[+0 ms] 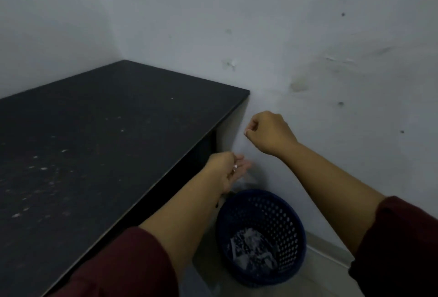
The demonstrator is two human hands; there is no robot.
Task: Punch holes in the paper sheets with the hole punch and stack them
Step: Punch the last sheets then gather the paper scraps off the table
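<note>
No paper sheets and no hole punch are in view. My left hand (pixel 231 170) reaches past the right edge of the black table (pixel 106 130), palm tilted sideways with fingers stretched out. A few small white paper bits (pixel 234 167) lie on that palm, above a blue perforated waste basket (pixel 291 221). My right hand (pixel 267 132) hovers higher and further right, close to the wall, with fingers curled and thumb pressed to the fingertips. I cannot tell whether it pinches anything.
The basket stands on the floor between the table's side and the white wall (pixel 331 71), with crumpled paper scraps (pixel 253 251) inside. Tiny white specks (pixel 43 168) dot the tabletop. The table sits in the room's corner.
</note>
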